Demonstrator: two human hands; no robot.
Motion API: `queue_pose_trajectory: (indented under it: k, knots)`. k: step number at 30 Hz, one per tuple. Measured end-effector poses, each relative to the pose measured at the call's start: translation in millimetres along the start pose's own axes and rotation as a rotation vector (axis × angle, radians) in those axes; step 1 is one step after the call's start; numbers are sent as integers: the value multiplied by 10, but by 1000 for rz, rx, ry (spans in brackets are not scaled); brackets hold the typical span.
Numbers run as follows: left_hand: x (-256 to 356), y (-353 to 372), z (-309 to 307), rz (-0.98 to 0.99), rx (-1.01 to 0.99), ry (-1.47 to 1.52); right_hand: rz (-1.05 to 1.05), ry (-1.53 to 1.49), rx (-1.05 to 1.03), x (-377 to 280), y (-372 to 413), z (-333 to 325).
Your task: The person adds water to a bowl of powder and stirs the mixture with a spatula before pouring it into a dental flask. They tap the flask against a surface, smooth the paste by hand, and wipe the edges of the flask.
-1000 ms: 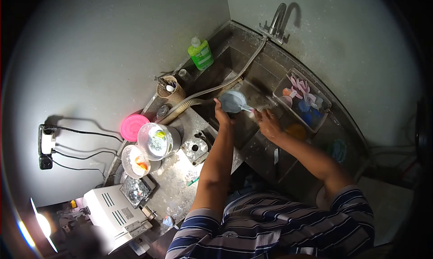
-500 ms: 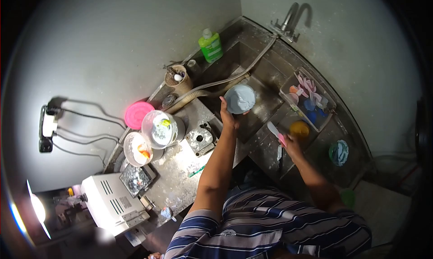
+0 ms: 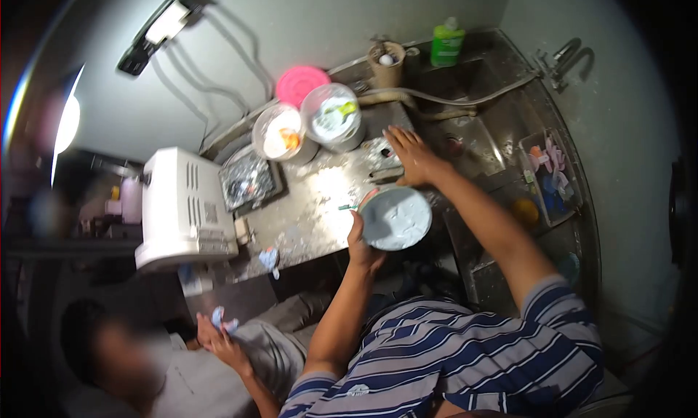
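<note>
Your left hand (image 3: 361,245) has the bowl (image 3: 396,218) before the counter (image 3: 313,207) edge; sink (image 3: 480,138) to its right, tubs (image 3: 332,118) behind, machine (image 3: 182,207) left.

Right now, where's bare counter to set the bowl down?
Free: the lit counter patch between the white machine, the foil tray and the bowl in the left hand. Crowded: along the wall, two clear tubs and a pink lid; the right hand hangs over the metal block by the sink.

A round pale-blue bowl (image 3: 397,219), its inside coated with whitish paste and its mouth facing up, sits in the left hand (image 3: 361,249) at the tabletop's (image 3: 313,214) near edge, just near of a small metal block (image 3: 379,158) touched by the right hand (image 3: 411,156).
</note>
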State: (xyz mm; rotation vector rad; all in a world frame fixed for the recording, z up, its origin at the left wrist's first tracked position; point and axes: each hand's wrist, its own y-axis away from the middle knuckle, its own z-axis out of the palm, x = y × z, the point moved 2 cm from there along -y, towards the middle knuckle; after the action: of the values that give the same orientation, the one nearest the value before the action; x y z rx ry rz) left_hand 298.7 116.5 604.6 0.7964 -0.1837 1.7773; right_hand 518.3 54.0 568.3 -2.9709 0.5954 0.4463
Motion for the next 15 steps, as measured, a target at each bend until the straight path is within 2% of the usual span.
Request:
queue_pose_trajectory:
  k: [1, 3, 4, 6, 7, 8, 9, 11, 13, 15]
  knots:
    - [76, 258, -172, 40, 23, 6, 4, 82, -119, -7, -222, 94]
    - [176, 840, -538, 113, 78, 0, 64, 116, -216, -52, -449, 151]
    - [186, 1163, -680, 135, 102, -1, 23, 70, -129, -52, -446, 141]
    - [181, 1761, -969, 269, 225, -1, 120, 15, -31, 29, -413, 223]
    - [154, 2069, -1119, 304, 247, 28, 188, 39, 13, 108, -383, 278]
    - [92, 2414, -1284, 320, 278, 57, 382, 120, -6, -75, -282, 121]
    - [17, 2755, -1466, 324, 298, 73, 445, 105, 65, -206, -67, 43]
    - [-169, 3332, -1795, 316, 298, 97, 253, -150, 287, -179, 415, 97]
    - [-522, 3728, -2344, 313, 341, 98, 189, -99, 320, -843, 1099, 15]
    - [-862, 4086, -2815, 296, 415, 79, 124, -201, 273, -1300, 1695, 444]
